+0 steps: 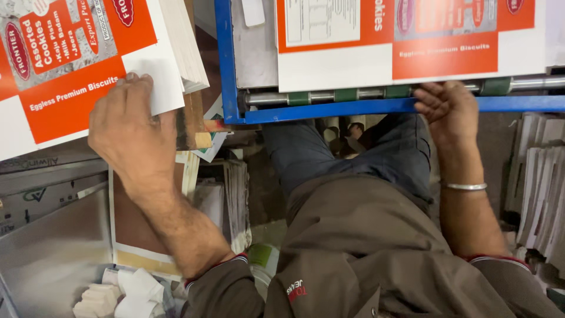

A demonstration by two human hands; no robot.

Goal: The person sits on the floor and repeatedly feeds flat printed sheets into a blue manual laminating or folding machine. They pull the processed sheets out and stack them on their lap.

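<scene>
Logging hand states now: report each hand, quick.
Left hand: open, flat on the stack of orange-and-white printed cardboard sheets.
Right hand: fingers curled at the blue metal frame edge; grip unclear.

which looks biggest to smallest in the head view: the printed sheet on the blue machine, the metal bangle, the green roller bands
1. printed sheet, by far the largest.
2. metal bangle on the right hand.
3. green roller bands, each short; bangle and a single band look close, so that order is unsure.

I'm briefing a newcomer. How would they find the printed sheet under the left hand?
Start at the blue machine frame, then look left to the tall stack of sheets. The top printed sheet, orange, white and grey, lies tilted under the left hand; its neighbours show only edges.
</scene>
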